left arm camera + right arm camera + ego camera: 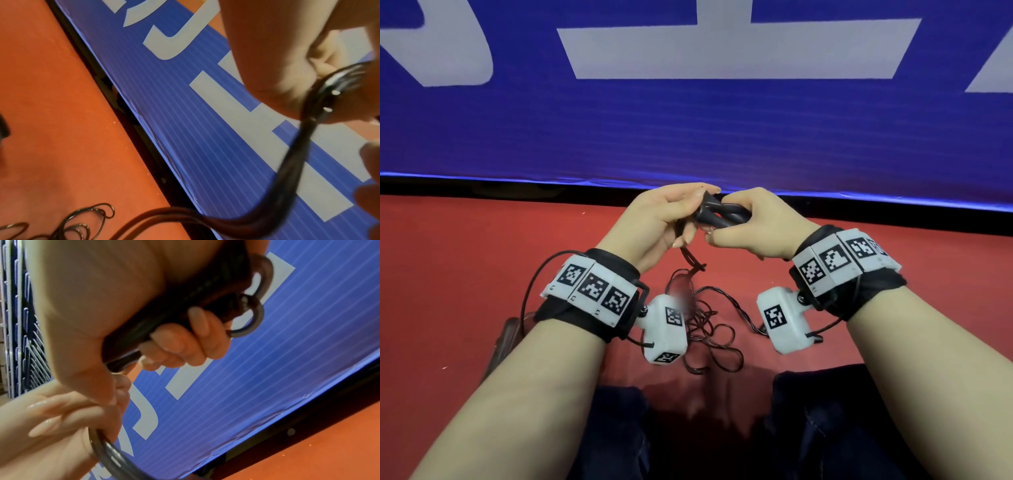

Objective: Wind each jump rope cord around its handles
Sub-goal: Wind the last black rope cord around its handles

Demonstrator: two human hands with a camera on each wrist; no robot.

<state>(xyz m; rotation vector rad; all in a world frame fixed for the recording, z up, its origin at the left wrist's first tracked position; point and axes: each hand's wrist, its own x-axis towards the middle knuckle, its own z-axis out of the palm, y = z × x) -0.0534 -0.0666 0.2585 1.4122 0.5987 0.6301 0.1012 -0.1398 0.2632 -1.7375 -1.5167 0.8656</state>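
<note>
right wrist alone shows right hand (180, 344) curled round handles (170, 316).

Red floor (465, 274) below a blue banner (688, 130) with large white lettering.

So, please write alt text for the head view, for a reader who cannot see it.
Two hands hold black jump rope handles together: right hand grips them, left hand holds the cord, which lies tangled on the red floor.

Both forearms reach toward 12 o'clock, wrists banded. Left hand (654, 222) and right hand (753, 224) meet, fingers curled, gripping.
</note>
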